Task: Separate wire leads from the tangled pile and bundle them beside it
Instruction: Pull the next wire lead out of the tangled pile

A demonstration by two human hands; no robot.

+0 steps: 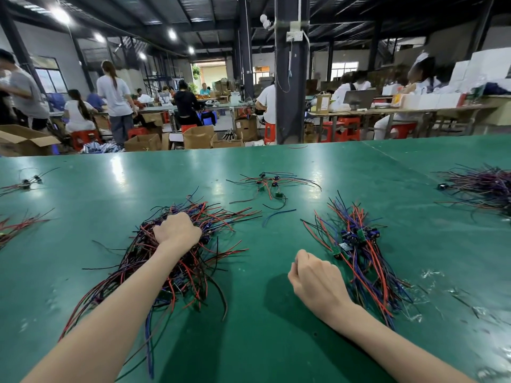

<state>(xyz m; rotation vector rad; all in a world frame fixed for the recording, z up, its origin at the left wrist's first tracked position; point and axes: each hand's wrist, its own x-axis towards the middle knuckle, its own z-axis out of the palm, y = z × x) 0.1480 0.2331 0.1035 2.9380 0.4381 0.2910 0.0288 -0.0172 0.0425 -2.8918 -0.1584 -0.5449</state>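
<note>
**On the green bench: one bundle laid, a big tangle to go**

At the far left edge, a few stray leads (25, 183) lie on the green table (276, 167), untouched. Moving in, the tangled pile (177, 272) of red, black and blue wire leads sprawls wide. The left hand (177, 229) is right on top of it, fingers curled down into the wires and apparently clutching a bunch (the fingertips themselves are hidden).

Behind, mid-table, a small loose group (269, 183) with little black parts sits on its own. Now the right hand (315, 277): it is curled into a loose fist over bare table, just beside the bundle (359, 244), and I cannot tell whether it pinches a lead. That bundle lies with its leads roughly lined up and small green boards gathered near the middle, and that's the done share.

Far right, another heap (486, 186). My call: well under way, but the pile looks bigger than the bundle, so most of the sorting is left.
</note>
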